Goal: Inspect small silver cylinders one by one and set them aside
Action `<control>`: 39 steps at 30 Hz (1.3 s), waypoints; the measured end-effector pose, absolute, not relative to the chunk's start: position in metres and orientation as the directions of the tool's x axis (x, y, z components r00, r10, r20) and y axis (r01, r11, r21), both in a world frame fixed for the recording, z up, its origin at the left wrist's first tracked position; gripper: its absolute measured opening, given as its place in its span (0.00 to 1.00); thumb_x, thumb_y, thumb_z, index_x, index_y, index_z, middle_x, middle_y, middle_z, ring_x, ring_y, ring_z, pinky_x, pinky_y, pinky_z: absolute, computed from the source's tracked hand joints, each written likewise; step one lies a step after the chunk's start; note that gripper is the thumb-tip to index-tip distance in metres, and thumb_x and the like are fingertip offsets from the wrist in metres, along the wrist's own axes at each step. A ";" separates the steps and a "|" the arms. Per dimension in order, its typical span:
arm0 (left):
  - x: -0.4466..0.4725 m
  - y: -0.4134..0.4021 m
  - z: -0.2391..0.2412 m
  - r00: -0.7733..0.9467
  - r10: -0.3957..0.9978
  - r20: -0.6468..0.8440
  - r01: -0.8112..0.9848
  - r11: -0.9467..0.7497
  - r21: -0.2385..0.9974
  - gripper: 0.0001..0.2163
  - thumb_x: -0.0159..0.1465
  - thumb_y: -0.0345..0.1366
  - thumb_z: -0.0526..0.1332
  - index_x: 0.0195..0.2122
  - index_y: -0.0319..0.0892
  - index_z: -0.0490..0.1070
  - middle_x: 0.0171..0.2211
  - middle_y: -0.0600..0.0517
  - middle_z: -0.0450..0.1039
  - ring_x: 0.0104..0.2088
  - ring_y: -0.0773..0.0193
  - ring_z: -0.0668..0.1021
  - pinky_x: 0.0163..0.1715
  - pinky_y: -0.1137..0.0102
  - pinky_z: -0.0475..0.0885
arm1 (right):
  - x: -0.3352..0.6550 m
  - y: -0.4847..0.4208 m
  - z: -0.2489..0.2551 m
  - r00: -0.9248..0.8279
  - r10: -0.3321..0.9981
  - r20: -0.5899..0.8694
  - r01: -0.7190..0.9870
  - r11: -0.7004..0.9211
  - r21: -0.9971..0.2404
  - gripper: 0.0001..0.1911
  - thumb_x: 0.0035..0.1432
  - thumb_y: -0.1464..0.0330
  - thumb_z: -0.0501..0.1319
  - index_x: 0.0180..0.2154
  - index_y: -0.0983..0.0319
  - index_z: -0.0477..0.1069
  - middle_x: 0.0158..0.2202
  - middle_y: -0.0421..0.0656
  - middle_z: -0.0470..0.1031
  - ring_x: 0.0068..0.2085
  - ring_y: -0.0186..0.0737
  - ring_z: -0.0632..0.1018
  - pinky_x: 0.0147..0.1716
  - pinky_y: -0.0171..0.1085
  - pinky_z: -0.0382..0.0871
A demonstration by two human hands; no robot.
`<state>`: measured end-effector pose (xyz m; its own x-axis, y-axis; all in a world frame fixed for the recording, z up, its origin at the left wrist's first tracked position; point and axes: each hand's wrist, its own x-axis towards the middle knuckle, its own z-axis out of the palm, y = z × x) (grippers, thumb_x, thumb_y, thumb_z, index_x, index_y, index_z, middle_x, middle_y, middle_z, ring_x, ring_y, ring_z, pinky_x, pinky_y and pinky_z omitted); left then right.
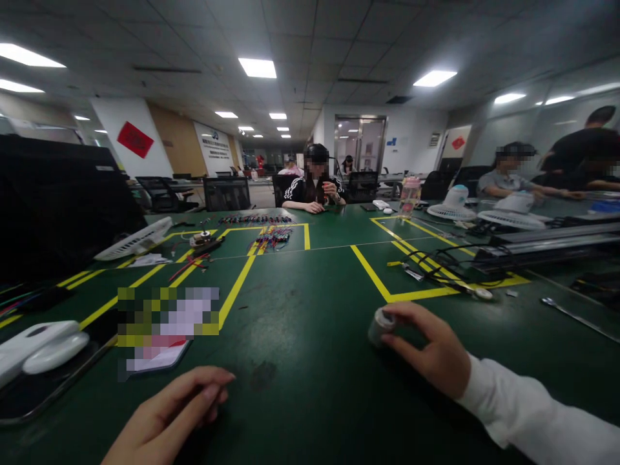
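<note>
My right hand point(431, 349) pinches a small grey cylinder point(376, 328) between thumb and fingers, at or just above the green tabletop point(300, 361). The exact kind of cylinder cannot be made out. At the lower left, my left hand point(177, 410) hovers over or rests on the table with its fingers together and curled in beside the thumb. Nothing shows in it. Nearest to it lies a pale card-like item point(162, 356), partly blurred out.
White devices point(41, 349) lie on a dark tray-like surface at left. Bundled wires point(274, 239) sit farther back. Black cables point(426, 261), metal rails point(547, 242) and a wrench point(576, 314) lie at right. Opposite sits a person point(314, 187); small fans point(453, 203) stand nearby.
</note>
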<state>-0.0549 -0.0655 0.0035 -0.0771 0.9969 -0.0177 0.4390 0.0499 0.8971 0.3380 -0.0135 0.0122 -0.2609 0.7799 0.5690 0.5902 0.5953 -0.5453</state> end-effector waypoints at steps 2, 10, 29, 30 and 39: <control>-0.042 -0.065 0.008 -0.003 1.000 -0.010 0.468 0.010 0.884 0.11 0.60 0.48 0.57 0.37 0.53 0.76 0.31 0.55 0.79 0.34 0.55 0.78 0.35 0.65 0.72 | 0.301 -0.019 0.015 -0.372 0.731 0.572 0.475 0.679 -0.560 0.18 0.54 0.69 0.60 0.48 0.60 0.64 0.45 0.45 0.69 0.44 0.36 0.73 0.45 0.37 0.70; 0.022 -0.057 0.027 0.139 0.985 0.101 0.415 -0.151 0.897 0.08 0.62 0.40 0.56 0.39 0.51 0.73 0.32 0.55 0.75 0.35 0.58 0.78 0.36 0.67 0.72 | 0.242 -0.027 0.017 -0.547 0.681 0.487 0.286 0.699 -0.655 0.18 0.50 0.71 0.63 0.44 0.61 0.64 0.40 0.42 0.69 0.41 0.34 0.70 0.42 0.36 0.66; 0.051 -0.033 0.052 0.242 0.933 0.267 0.384 -0.345 0.857 0.04 0.61 0.34 0.59 0.31 0.45 0.74 0.34 0.52 0.69 0.34 0.60 0.74 0.34 0.66 0.67 | 0.242 -0.026 0.023 -0.510 0.817 0.268 0.361 0.486 -0.795 0.18 0.46 0.73 0.64 0.41 0.62 0.64 0.37 0.38 0.70 0.38 0.31 0.70 0.39 0.32 0.63; 0.051 -0.032 0.051 0.241 0.932 0.271 0.372 -0.347 0.861 0.04 0.61 0.34 0.59 0.32 0.45 0.74 0.34 0.52 0.69 0.34 0.60 0.74 0.34 0.66 0.67 | 0.242 -0.027 0.025 -0.514 0.817 0.261 0.366 0.484 -0.795 0.17 0.47 0.73 0.64 0.41 0.62 0.64 0.37 0.38 0.70 0.38 0.31 0.70 0.39 0.32 0.63; 0.056 -0.034 0.045 0.286 0.935 0.211 0.398 -0.316 0.861 0.04 0.61 0.34 0.60 0.32 0.45 0.75 0.33 0.53 0.71 0.33 0.60 0.74 0.34 0.67 0.66 | 0.241 -0.026 0.023 -0.504 0.819 0.273 0.367 0.490 -0.791 0.19 0.46 0.73 0.64 0.42 0.62 0.64 0.38 0.38 0.70 0.39 0.32 0.70 0.40 0.33 0.63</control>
<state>0.0557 -0.0345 0.0447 0.2856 0.9348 0.2109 0.3977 -0.3159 0.8615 0.2406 -0.0259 0.0226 -0.5043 0.8191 0.2734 0.3672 0.4900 -0.7906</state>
